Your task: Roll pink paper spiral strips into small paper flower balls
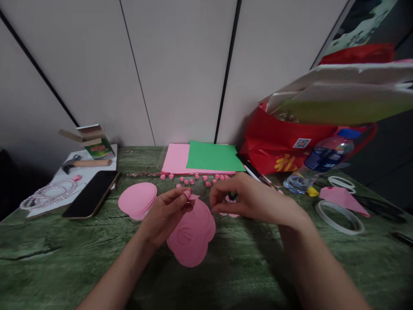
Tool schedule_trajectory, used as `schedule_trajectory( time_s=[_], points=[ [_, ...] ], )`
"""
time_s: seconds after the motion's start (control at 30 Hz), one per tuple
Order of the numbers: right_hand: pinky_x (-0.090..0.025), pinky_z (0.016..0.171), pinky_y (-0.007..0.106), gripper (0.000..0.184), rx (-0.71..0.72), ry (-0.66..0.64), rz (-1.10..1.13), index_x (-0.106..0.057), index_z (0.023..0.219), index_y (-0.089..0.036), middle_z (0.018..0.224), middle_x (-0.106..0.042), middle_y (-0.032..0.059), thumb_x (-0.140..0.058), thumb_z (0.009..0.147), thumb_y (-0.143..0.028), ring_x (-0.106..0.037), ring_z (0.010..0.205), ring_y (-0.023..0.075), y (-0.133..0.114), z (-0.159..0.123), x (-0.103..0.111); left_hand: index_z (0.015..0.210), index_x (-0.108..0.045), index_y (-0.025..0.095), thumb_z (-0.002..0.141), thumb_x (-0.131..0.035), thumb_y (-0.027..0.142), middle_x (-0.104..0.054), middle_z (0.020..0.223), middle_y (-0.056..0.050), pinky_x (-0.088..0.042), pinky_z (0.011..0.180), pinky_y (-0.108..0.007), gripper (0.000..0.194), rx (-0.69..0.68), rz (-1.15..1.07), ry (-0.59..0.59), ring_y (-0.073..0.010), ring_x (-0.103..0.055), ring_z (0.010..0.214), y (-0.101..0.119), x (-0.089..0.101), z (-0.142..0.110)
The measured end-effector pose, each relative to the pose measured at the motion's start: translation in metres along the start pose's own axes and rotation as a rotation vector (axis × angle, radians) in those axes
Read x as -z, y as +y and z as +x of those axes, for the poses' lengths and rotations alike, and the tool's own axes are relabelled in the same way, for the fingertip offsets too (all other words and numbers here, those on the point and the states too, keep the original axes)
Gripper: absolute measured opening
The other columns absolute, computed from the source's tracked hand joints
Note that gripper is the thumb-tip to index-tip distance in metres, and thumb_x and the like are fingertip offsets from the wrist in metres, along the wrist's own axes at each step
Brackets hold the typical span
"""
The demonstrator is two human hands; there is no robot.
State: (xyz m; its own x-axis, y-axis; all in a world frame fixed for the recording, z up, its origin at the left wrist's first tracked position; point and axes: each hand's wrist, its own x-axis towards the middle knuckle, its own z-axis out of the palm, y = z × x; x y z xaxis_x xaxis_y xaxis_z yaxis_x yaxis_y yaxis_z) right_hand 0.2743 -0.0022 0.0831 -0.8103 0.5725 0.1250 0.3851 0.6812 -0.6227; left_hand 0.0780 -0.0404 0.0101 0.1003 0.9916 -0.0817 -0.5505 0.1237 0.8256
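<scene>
My left hand (174,206) pinches a small pink paper piece (187,194) between thumb and fingertips. Right of it, my right hand (237,193) is curled, thumb and fingertips drawn together; whatever they may hold is too small to make out. A small dark object (232,196) shows through the gap in the right hand's curl, with pink paper scraps (229,214) under that hand. Below both hands lie overlapping pink paper rounds (190,252), one with a spiral cut. A stack of pink paper circles (137,198) sits left of my left hand.
Several small pink rolled paper buds (207,183) line the table before green paper (214,156). To the left are a phone (92,194), beads (53,193), a hammer (87,163) and a box (98,147). A red bag (267,140), bottle (318,165) and tape roll (340,218) stand right.
</scene>
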Motion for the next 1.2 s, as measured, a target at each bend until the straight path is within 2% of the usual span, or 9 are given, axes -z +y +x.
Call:
schedule_trajectory(
  time_s=[0.1, 0.3, 0.53, 0.77, 1.2],
  points=[
    [-0.04, 0.061, 0.022, 0.002, 0.071, 0.168, -0.048, -0.06, 0.076, -0.017, 0.074, -0.065, -0.0004, -0.061, 0.077, -0.018, -0.057, 0.067, 0.011, 0.001, 0.01, -0.012, 0.077, -0.071, 0.014, 0.063, -0.075, 0.021, -0.065, 0.073, -0.004, -0.041, 0.068, -0.024, 0.016, 0.026, -0.009, -0.033, -0.012, -0.056, 0.071, 0.001, 0.0, 0.0],
    [-0.041, 0.07, 0.024, 0.005, 0.178, 0.242, -0.073, -0.062, 0.082, -0.018, 0.078, -0.066, 0.0008, -0.056, 0.082, -0.017, -0.058, 0.074, 0.0118, 0.004, 0.02, -0.026, 0.077, -0.071, 0.014, 0.066, -0.072, 0.02, -0.065, 0.076, -0.005, -0.04, 0.068, -0.025, 0.013, 0.042, -0.002, -0.062, -0.0121, -0.054, 0.071, 0.002, -0.002, -0.002],
    [-0.041, 0.069, 0.025, 0.008, 0.218, 0.286, -0.052, -0.063, 0.082, -0.018, 0.079, -0.065, 0.002, -0.055, 0.082, -0.017, -0.057, 0.076, 0.0124, 0.009, 0.021, -0.028, 0.078, -0.071, 0.015, 0.067, -0.071, 0.02, -0.063, 0.075, -0.005, -0.04, 0.066, -0.025, 0.012, 0.027, 0.035, -0.065, -0.0127, -0.052, 0.07, 0.001, -0.002, -0.002],
    [-0.041, 0.07, 0.025, 0.009, 0.222, 0.271, -0.085, -0.064, 0.08, -0.018, 0.079, -0.066, 0.0017, -0.055, 0.082, -0.016, -0.057, 0.077, 0.0127, 0.008, 0.02, -0.027, 0.078, -0.071, 0.014, 0.067, -0.071, 0.02, -0.063, 0.075, -0.005, -0.041, 0.066, -0.025, 0.013, 0.039, 0.018, -0.065, -0.0119, -0.053, 0.069, 0.001, -0.002, -0.003],
    [-0.043, 0.067, 0.025, 0.014, 0.235, 0.281, -0.039, -0.069, 0.08, -0.02, 0.075, -0.069, 0.0017, -0.055, 0.083, -0.022, -0.059, 0.07, 0.0124, 0.008, 0.02, -0.026, 0.079, -0.072, 0.013, 0.064, -0.073, 0.023, -0.062, 0.066, -0.004, -0.038, 0.062, -0.026, 0.019, 0.001, 0.122, -0.056, -0.0115, -0.05, 0.063, 0.001, -0.006, -0.004]
  ],
)
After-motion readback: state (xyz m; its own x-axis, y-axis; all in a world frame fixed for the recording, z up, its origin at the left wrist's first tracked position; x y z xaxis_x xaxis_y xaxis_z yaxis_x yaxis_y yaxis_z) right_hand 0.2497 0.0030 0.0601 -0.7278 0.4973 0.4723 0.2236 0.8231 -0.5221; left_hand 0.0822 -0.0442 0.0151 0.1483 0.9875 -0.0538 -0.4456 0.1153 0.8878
